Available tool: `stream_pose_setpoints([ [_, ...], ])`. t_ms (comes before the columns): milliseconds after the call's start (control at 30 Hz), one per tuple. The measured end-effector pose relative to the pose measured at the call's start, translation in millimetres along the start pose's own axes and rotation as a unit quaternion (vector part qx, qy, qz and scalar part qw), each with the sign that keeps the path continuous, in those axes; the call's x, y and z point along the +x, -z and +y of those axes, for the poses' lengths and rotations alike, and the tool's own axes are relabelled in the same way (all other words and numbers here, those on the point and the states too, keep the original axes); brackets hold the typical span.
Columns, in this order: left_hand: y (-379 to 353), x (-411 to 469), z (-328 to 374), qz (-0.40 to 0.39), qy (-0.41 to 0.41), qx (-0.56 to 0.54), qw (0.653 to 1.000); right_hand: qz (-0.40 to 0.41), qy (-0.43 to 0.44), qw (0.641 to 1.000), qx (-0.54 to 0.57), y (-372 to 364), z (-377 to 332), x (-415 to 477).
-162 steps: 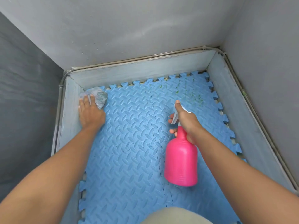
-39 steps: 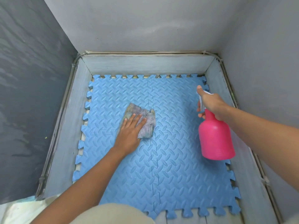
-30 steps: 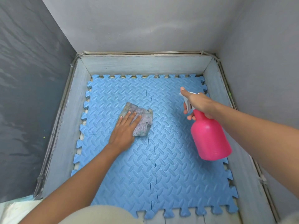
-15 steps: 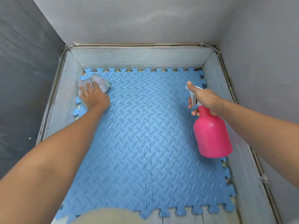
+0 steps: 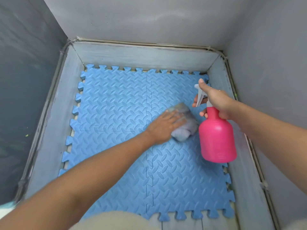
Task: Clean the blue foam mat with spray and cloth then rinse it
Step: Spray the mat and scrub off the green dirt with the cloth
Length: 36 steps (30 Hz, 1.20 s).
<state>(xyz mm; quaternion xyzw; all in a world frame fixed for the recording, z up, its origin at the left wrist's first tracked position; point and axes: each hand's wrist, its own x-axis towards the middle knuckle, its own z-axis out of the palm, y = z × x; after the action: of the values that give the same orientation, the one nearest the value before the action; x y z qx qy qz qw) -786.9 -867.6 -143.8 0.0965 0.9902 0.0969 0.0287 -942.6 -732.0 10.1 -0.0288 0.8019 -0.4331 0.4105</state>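
The blue foam mat [image 5: 116,103], made of interlocking tiles with a raised pattern, covers the floor between grey walls. My left hand [image 5: 163,126] lies flat on a crumpled grey cloth [image 5: 184,123] and presses it on the mat right of the centre seam. The cloth is blurred. My right hand [image 5: 216,102] holds a pink spray bottle [image 5: 216,138] by its white trigger head, raised above the mat's right side, just right of the cloth.
A grey skirting ledge [image 5: 142,55] runs round the mat on the far, left and right sides, with grey walls [image 5: 149,22] above it. My knee in light trousers [image 5: 116,221] shows at the bottom edge.
My left hand has swept the cloth from the mat's far left corner across to the right of the centre seam, next to the bottle. The right hand has kept the bottle in about the same place.
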Motion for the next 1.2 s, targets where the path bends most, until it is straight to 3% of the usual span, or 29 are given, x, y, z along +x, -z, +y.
stream_pose_setpoints([
  [133,29.6,-47.9,-71.8,0.018,0.23,-0.047,0.972,-0.004,0.015,0.998,-0.058,-15.8,-6.4,-11.4],
  [233,49.2,-99.5,-103.8,0.008,0.317,-0.044,0.947,-0.021,0.023,0.996,-0.085,-35.9,-15.7,-21.2],
  [500,26.0,-218.7,-40.1,-0.05,0.214,-0.063,0.974,-0.092,0.072,0.988,-0.103,-130.2,-39.6,-50.0],
  [700,30.0,-295.2,-5.8,-0.067,0.243,-0.144,0.957,-0.172,0.105,0.971,-0.13,-223.0,-45.4,-82.0],
  [800,40.6,-331.5,13.0,-0.069,0.289,-0.235,0.926,-0.227,0.104,0.959,-0.136,-258.0,-46.4,-97.8],
  [867,51.7,-355.7,25.4,-0.058,0.348,-0.334,0.874,-0.278,0.108,0.94,-0.163,-279.1,-44.0,-107.7],
  [900,56.3,-368.4,30.0,-0.047,0.384,-0.396,0.833,-0.307,0.117,0.927,-0.18,-288.7,-41.8,-112.2],
  [1000,69.0,-412.3,42.3,0.041,0.455,-0.583,0.672,-0.413,0.143,0.865,-0.247,-312.3,-36.6,-126.1],
  [1067,71.9,-447.2,46.9,0.102,0.509,-0.643,0.562,-0.478,0.154,0.807,-0.31,-324.0,-34.6,-132.5],
  [1200,72.3,-506.6,56.3,0.222,0.578,-0.676,0.399,-0.555,0.172,0.719,-0.381,-345.8,-27.2,-144.1],
])
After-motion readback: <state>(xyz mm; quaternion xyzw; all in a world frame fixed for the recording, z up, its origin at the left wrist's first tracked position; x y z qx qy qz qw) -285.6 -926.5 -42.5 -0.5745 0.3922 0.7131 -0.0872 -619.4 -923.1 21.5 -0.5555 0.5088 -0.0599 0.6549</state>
